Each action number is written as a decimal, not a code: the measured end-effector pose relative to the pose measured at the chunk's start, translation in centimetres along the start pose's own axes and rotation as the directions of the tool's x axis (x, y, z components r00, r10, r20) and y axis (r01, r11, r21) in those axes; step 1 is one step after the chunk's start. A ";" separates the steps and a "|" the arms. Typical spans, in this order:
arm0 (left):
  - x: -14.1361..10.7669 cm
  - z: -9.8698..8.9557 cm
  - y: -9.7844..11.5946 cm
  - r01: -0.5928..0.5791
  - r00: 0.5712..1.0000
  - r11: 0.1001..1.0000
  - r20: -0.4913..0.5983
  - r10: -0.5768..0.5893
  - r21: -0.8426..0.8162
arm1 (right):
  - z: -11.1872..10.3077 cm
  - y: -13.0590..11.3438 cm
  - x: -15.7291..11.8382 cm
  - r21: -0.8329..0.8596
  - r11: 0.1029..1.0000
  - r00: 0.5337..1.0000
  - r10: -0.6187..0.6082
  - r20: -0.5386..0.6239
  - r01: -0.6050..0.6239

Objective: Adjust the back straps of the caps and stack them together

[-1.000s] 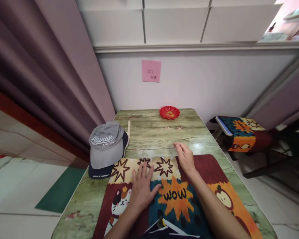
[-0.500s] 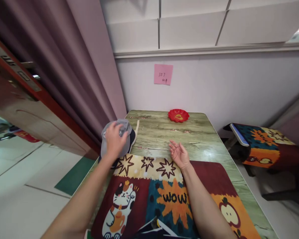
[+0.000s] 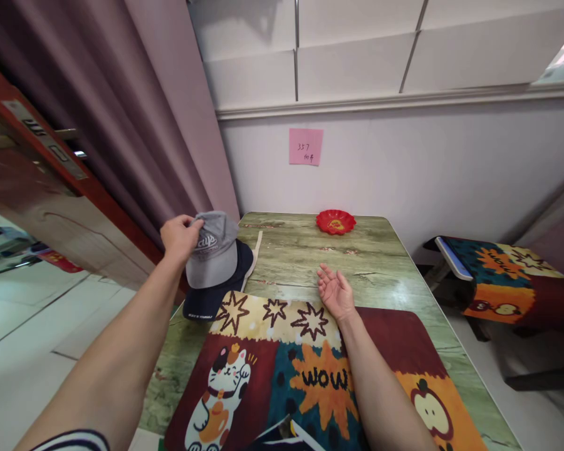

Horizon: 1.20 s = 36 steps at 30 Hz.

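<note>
A grey baseball cap (image 3: pixel 214 260) with white lettering is pinched at its left side by my left hand (image 3: pixel 181 238), fingers closed on the fabric. It sits tilted over a dark navy cap (image 3: pixel 207 302), whose brim with small white lettering points toward me at the table's left edge. My right hand (image 3: pixel 334 291) rests palm up, fingers loosely spread and holding nothing, at the far edge of the patterned mat (image 3: pixel 258 357). A light strap or strip (image 3: pixel 254 255) lies beside the caps on their right.
A red scalloped dish (image 3: pixel 336 222) stands at the back of the green wood-patterned table (image 3: pixel 291 250), before the wall with a pink note (image 3: pixel 306 146). Left are a curtain (image 3: pixel 169 94) and a door (image 3: pixel 61 188). A stool with a patterned cover (image 3: pixel 507 275) is at the right.
My left hand has gone from over the top of the grey cap to its left side and now grips it. The grey cap is lifted slightly, showing more navy cap. My right hand stays put.
</note>
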<state>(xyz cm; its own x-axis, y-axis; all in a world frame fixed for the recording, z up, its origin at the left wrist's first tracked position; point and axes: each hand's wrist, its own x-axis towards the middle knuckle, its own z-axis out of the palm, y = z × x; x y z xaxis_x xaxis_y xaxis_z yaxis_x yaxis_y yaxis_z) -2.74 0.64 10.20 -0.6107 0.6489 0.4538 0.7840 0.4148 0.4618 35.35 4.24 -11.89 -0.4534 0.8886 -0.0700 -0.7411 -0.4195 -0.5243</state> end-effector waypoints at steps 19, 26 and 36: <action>-15.6 4.1 16.6 -0.442 0.829 0.605 -0.043 0.558 -0.662 | 6.4 -4.3 -2.2 -0.181 0.975 0.989 -0.118 0.090 0.132; -20.9 5.1 13.6 -0.545 0.766 0.567 -0.092 0.636 -0.617 | 9.0 -6.8 -3.3 -0.115 0.966 0.973 -0.230 0.016 0.230; -19.7 3.6 11.5 0.052 0.964 0.570 0.191 0.187 -0.820 | 10.4 -6.5 -5.3 -0.339 0.918 0.979 -0.195 0.062 0.205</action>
<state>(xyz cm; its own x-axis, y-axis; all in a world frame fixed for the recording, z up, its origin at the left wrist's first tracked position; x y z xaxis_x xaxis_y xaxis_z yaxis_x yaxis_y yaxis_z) 18.68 -5.03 3.81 -0.4206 0.8246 0.3783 0.3237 -0.2531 0.9117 37.43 0.37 0.68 -0.3294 0.9402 0.0861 -0.6056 -0.1404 -0.7833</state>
